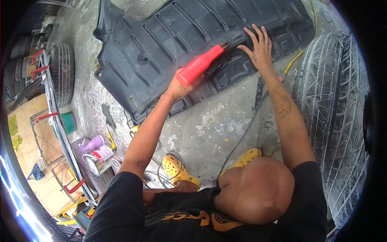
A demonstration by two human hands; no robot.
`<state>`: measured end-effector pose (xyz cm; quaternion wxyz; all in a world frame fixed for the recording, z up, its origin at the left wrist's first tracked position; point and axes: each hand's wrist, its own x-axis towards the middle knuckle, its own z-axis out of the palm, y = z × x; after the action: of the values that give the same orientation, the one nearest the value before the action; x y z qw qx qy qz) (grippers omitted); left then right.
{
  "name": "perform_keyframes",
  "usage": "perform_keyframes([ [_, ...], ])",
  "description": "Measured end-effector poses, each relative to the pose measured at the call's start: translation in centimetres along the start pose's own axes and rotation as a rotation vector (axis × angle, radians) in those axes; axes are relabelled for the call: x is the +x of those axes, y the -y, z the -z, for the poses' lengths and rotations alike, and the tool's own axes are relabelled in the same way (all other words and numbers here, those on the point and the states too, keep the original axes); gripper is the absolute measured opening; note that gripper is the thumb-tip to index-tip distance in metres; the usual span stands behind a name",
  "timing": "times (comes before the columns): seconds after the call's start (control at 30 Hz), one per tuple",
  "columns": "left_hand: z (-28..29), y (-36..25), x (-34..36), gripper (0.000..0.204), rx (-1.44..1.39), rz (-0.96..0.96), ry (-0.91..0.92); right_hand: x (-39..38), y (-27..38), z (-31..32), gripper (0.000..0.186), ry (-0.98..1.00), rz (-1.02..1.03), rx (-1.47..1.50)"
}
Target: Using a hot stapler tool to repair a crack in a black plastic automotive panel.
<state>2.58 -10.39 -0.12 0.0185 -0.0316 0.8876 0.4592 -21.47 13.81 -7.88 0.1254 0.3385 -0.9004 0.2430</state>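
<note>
A large black ribbed plastic panel point(141, 44), shaped like a car's underbody cover, lies on the concrete floor ahead of me. My left hand point(183, 86) is wrapped round a red hand-held tool point(201, 64) with a narrow metal tip. That tip points right and meets the panel's surface, or hovers just over it, along a raised ridge; I cannot tell which. Just right of the tip, my right hand point(259, 50) lies on the panel near its right part, fingers spread and holding nothing.
Close on my right stands a big worn tyre point(330, 121). A yellow cable point(293, 61) and a dark cord point(242, 139) run over the floor. At left are a purple bottle point(94, 143), a red-and-white can point(102, 153), another tyre point(62, 74) and a metal frame with red clamps point(56, 117).
</note>
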Motion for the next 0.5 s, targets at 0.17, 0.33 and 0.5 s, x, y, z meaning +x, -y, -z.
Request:
perform_keyframes([
  [0.17, -0.2, -0.9, 0.2, 0.026, -0.009, 0.002, -0.034, -0.1, -0.3, -0.1, 0.078, 0.003, 0.010, -0.007],
  [0.33, -0.2, -0.6, 0.2, 0.018, -0.052, -0.046, -0.070, 0.0, -0.2, -0.1, 0.078, -0.006, 0.013, -0.006],
  [0.5, -0.3, -0.6, 0.2, 0.018, -0.015, -0.016, -0.066, -0.1, -0.2, -0.1, 0.078, 0.001, 0.011, 0.006],
])
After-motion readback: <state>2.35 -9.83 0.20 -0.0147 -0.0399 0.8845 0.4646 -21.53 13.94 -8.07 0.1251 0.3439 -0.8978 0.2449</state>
